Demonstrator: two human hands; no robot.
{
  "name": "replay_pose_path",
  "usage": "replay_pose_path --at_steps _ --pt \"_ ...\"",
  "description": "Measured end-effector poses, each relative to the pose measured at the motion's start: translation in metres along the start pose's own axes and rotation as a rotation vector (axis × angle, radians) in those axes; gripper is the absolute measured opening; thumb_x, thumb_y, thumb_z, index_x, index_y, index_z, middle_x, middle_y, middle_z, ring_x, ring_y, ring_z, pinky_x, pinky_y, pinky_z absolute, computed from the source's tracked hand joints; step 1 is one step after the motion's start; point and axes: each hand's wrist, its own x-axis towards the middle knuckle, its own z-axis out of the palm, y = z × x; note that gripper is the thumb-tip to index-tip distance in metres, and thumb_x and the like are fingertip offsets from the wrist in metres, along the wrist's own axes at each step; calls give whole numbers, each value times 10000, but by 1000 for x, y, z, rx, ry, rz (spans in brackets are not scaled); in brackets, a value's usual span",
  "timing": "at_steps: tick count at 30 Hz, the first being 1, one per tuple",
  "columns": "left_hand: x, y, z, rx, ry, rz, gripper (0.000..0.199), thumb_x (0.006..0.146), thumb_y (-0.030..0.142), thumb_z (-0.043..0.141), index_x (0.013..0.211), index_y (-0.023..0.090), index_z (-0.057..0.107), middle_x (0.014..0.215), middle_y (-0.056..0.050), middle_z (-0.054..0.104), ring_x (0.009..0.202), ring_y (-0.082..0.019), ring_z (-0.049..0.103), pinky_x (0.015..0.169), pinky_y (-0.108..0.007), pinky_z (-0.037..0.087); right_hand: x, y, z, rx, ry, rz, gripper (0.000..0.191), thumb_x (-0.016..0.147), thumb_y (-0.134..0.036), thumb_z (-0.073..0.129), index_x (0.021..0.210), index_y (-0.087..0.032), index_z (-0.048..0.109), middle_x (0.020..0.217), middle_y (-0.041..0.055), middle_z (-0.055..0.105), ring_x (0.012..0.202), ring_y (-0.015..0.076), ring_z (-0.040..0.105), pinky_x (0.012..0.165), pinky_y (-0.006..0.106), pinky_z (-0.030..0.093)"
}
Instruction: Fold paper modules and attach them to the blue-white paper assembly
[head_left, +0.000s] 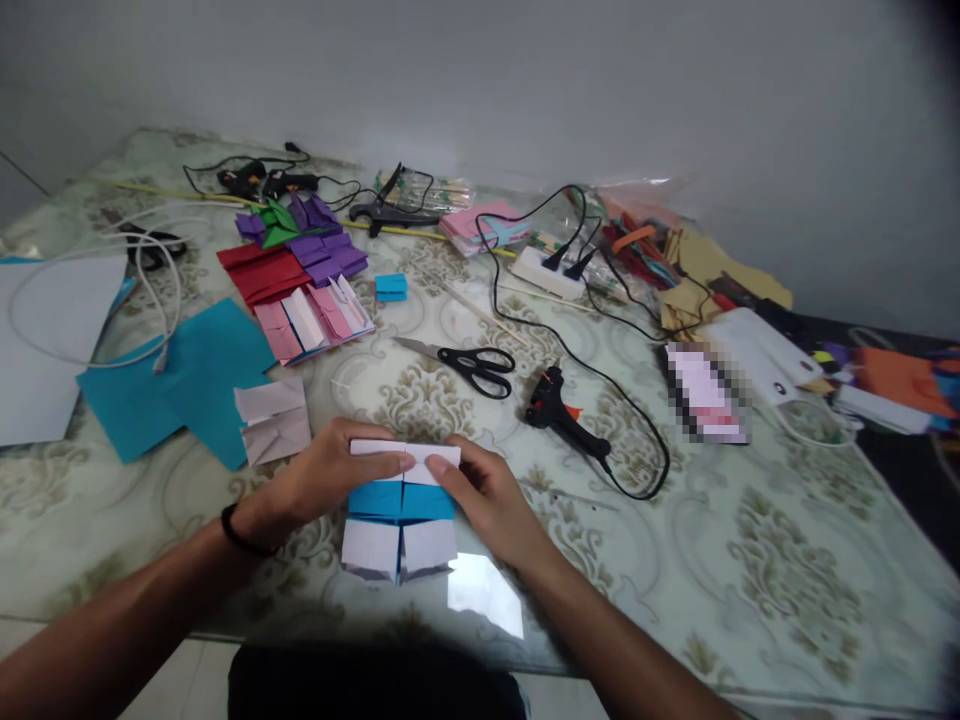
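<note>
A folded paper piece [375, 545] in white and blue lies near the table's front edge, creased into several flaps. My left hand [326, 470] grips its far left side, thumb on the white top flap. On the far right side my right hand [484, 490] holds it the same way, thumb pressed down and fingers behind. The two thumb tips nearly meet at the middle seam. To the left of my left hand sits a loose folded pale paper [274, 420]. Beyond my hands are black-handled scissors [469, 365] and a black glue gun [562, 415].
Blue sheets [187, 380] and a white sheet [52, 340] spread out at left. Folded red paper [262, 275], purple and pink pieces stand behind. A power strip [547, 272] with black cords, a phone [705, 390] and a white glue gun-like item [757, 350] lie at right.
</note>
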Motion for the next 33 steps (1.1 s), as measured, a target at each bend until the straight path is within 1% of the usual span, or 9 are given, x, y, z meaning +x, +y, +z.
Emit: replay_pose_path --at_steps 4,7,10,14,17,20,23,28,33 --pt "-6 1 -1 6 -4 23 445 866 507 770 660 142 619 629 15 508 615 -118 436 534 -246 327 -3 -6 -3 -48 -6 -44 529 992 -638 574 698 -221 435 665 -42 357 632 136 346 576 289 269" --pt "-9 0 0 14 18 52 436 874 502 768 675 140 631 642 16 514 631 -124 447 554 -250 341 -3 -7 -2 -69 29 -80 552 994 -631 570 665 -220 406 654 -43 330 633 134 329 575 292 253" --pt "-9 1 3 34 36 80 455 876 507 760 657 146 591 643 24 486 640 -121 429 565 -252 335 -2 -6 1 -63 59 -97 552 988 -635 568 663 -221 401 657 -42 331 635 133 324 572 288 255" --pt "-11 3 5 77 49 95 416 912 458 723 679 147 576 659 27 462 656 -118 407 561 -253 316 0 -5 2 -30 48 -82 572 952 -698 572 670 -223 427 661 -37 364 632 135 347 566 279 293" --pt "-11 4 6 84 43 93 393 909 424 724 671 152 567 658 29 463 646 -114 393 532 -246 293 0 -6 1 -11 20 -71 591 903 -751 602 680 -220 474 660 -31 396 629 138 374 562 276 319" --pt "-10 3 7 73 27 84 389 887 447 735 679 159 576 647 32 468 613 -110 393 502 -241 287 -1 -7 0 3 10 -69 599 879 -770 621 682 -220 490 652 -27 412 624 140 387 553 274 321" --pt "-8 0 7 47 25 82 418 869 484 746 667 166 563 634 35 459 586 -105 391 495 -237 296 -2 -8 -1 14 16 -69 588 895 -763 609 701 -216 508 661 -26 418 629 140 394 556 273 326" --pt "-4 -4 6 78 18 51 427 874 525 742 705 156 612 678 21 522 628 -121 454 534 -232 344 0 -6 -4 5 4 -45 580 911 -735 620 687 -219 478 653 -34 399 619 135 386 550 272 316" --pt "-1 -7 5 92 16 35 437 883 527 737 693 157 604 663 27 497 632 -121 445 540 -234 336 0 -2 -4 -21 16 -5 540 956 -682 597 708 -213 503 657 -34 409 615 134 388 550 276 309"
